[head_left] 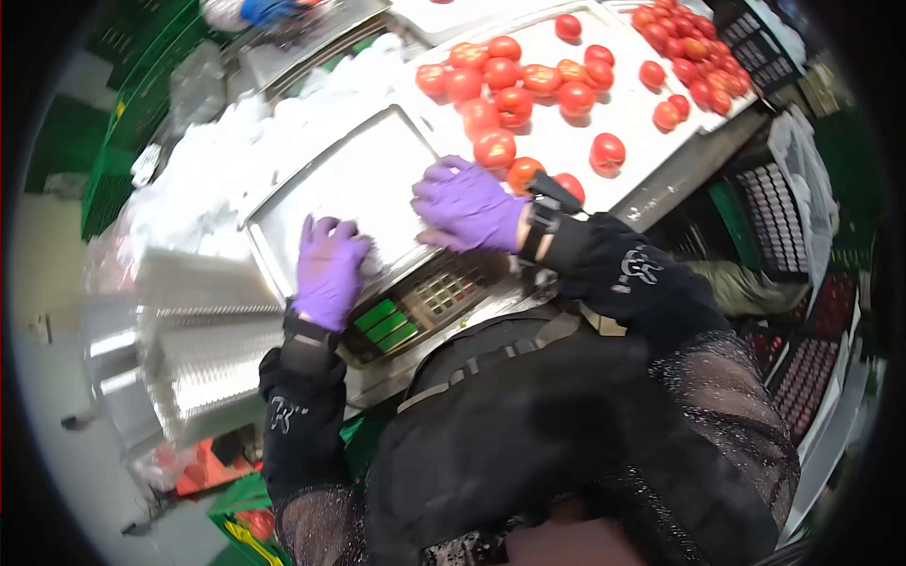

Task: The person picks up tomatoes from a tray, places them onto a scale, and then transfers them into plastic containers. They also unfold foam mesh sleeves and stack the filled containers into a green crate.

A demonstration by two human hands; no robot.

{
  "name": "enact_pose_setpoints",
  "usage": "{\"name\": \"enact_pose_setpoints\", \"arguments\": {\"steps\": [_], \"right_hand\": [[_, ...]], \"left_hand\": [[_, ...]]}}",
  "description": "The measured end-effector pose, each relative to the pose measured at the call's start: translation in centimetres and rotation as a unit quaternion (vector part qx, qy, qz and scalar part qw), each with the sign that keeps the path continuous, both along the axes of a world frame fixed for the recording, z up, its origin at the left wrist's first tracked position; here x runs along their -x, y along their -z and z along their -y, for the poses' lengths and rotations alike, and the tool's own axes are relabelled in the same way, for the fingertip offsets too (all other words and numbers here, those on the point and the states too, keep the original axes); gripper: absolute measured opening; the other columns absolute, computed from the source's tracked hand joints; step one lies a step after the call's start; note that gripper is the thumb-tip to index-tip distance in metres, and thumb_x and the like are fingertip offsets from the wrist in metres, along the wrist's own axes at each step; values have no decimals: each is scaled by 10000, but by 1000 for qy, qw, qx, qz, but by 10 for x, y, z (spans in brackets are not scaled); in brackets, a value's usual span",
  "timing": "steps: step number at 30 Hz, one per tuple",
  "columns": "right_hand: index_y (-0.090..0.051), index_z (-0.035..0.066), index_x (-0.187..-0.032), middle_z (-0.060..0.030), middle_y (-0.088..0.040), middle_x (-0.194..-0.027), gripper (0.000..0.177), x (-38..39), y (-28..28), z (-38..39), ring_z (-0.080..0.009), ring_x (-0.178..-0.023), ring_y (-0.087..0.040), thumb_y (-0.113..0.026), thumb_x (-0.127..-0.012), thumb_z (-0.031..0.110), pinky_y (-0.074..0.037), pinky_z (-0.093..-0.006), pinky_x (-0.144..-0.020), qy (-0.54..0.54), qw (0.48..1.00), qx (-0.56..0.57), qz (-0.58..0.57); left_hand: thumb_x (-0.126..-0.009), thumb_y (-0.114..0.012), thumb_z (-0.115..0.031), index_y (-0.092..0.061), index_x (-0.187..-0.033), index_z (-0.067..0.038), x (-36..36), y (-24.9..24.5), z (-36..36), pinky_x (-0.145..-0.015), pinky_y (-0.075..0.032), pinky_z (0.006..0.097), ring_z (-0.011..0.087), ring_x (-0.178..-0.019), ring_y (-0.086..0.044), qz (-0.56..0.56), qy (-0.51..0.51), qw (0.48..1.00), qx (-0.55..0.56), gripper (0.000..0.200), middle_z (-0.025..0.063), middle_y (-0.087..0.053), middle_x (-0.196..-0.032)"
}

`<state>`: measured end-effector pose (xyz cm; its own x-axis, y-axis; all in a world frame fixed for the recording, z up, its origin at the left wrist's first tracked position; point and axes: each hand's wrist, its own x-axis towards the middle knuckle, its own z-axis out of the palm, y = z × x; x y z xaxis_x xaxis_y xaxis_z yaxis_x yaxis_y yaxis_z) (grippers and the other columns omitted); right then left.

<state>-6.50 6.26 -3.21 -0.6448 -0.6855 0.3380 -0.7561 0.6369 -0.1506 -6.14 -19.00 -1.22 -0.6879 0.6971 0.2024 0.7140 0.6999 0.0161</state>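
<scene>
Both hands wear purple gloves and hover at a weighing scale with a shiny metal pan (335, 179). My left hand (327, 269) is at the left rim of the pan, fingers apart, nothing in them. Over the right side of the pan, my right hand (469, 203) has its fingers stretched out and apart, holding nothing. Under the hands, the scale's keypad and green display (385, 325) face me. Several red tomatoes (494, 148) lie just beyond my right hand on a white tray (557, 132).
Smaller tomatoes (694, 57) fill the far right end. Clear plastic punnets (203, 330) stand stacked at the left, below a white heap of soft wrapping (245, 141). Green crates (118, 160) rise behind. Another person's blue glove (267, 11) shows at the top. Black crates (769, 212) stand right.
</scene>
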Motion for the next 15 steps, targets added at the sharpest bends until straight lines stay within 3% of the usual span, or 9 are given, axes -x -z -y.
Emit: {"name": "enact_pose_setpoints", "arguments": {"steps": [2, 3, 4, 5, 9, 10, 12, 14, 15], "right_hand": [[-599, 71, -692, -49, -552, -750, 431, -1, 15, 3, -257, -917, -514, -589, -803, 488, -384, -447, -908, 21, 999, 0, 27], [-598, 75, -645, -45, -550, -707, 463, -4, 13, 3, -256, -923, -510, -572, -810, 507, -364, -467, -941, 24, 1000, 6, 15], [-596, 79, -598, -41, -548, -664, 499, -6, 10, 4, -254, -929, -505, -556, -817, 525, -345, -487, -975, 23, 1000, 14, 2], [-599, 75, -599, -40, -553, -662, 513, -6, 7, 3, -251, -929, -503, -537, -828, 530, -327, -507, -993, 30, 1000, 1, 7], [-613, 77, -610, -32, -555, -668, 518, -6, 12, -4, -248, -952, -498, -519, -845, 530, -286, -561, -1022, 38, 999, 13, 4], [-619, 82, -621, -32, -561, -692, 506, -7, 13, -5, -247, -964, -500, -524, -843, 527, -281, -565, -1026, 30, 999, 20, 7], [-654, 100, -988, -78, -573, -1122, 436, -11, 17, -8, -257, -1123, -494, -574, -829, 498, -285, -548, -1033, 22, 997, 73, -29], [-599, 112, -1134, -98, -524, -1249, 487, -17, 18, -23, -267, -1170, -484, -604, -816, 481, -326, -505, -1018, 13, 988, 147, -47], [-577, 117, -1164, -107, -512, -1275, 508, -19, 16, -40, -279, -1171, -487, -618, -808, 477, -360, -471, -995, 30, 986, 157, -46]], "left_hand": [[-713, -635, -98, -690, -928, -143, 1, -4, 1, -1063, -313, 534, 281, -1045, -569, 119, -17, 991, 62, 227, 47, -664, -1010], [-765, -608, -83, -683, -991, -154, 0, -13, -2, -1086, -266, 567, 271, -1061, -587, 152, -13, 988, 30, 249, 51, -678, -1007], [-778, -544, -27, -646, -1008, -147, 1, -2, 3, -1082, -238, 600, 284, -994, -615, 101, 7, 994, -33, 279, 27, -688, -955], [-808, -539, -35, -633, -1034, -136, 1, -11, -2, -1086, -208, 618, 288, -997, -621, 90, -5, 996, 10, 264, 35, -690, -954], [-848, -552, -149, -624, -957, -99, -12, -38, -21, -1098, -143, 627, 291, -965, -617, 141, 34, 989, 12, 139, 63, -651, -871], [-857, -559, -184, -620, -921, -90, -12, -38, -25, -1101, -136, 620, 287, -956, -614, 184, 14, 981, 66, 129, 64, -638, -864], [-865, -566, -220, -615, -885, -81, -13, -41, -29, -1105, -129, 613, 284, -947, -611, 224, -1, 967, 122, 148, 65, -624, -857], [-902, -550, -244, -611, -854, -91, -10, -44, -35, -1108, -131, 580, 286, -951, -611, 231, -26, 963, 139, 171, 68, -638, -925], [-899, -557, -233, -609, -851, -90, -11, -43, -36, -1110, -135, 576, 282, -959, -607, 182, -21, 979, 89, 159, 73, -638, -925]]}}
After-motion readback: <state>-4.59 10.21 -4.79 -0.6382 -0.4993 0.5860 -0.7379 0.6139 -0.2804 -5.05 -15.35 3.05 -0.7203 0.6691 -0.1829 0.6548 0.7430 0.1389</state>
